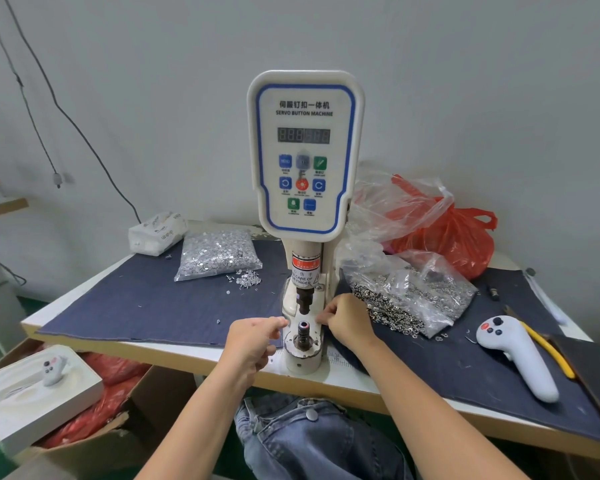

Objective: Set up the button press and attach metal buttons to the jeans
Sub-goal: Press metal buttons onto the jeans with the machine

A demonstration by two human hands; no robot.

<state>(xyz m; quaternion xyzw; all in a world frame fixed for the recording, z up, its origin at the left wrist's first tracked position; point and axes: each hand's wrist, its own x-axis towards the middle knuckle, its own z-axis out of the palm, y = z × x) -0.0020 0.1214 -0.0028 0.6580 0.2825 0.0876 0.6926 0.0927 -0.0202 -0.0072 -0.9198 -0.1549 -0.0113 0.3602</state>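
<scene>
The white servo button machine [305, 150] stands at the table's front edge. Its upper punch [304, 301] hangs above the lower die [303, 329], and nothing lies between them. My left hand [253, 341] is just left of the die, with its index finger and thumb stretched toward it. My right hand [347, 320] is just right of the die with curled fingers; I cannot see whether the fingertips pinch anything. Blue jeans [309, 441] with one metal button [311, 414] lie below the table edge.
A bag of silver tacks [219, 252] lies left of the machine, and an open bag of metal buttons [413, 299] on the right. Behind are clear and red plastic bags [461, 237]. A white handheld controller [516, 355] and a yellow-handled tool [551, 355] lie at right. A tissue pack [156, 233] sits back left.
</scene>
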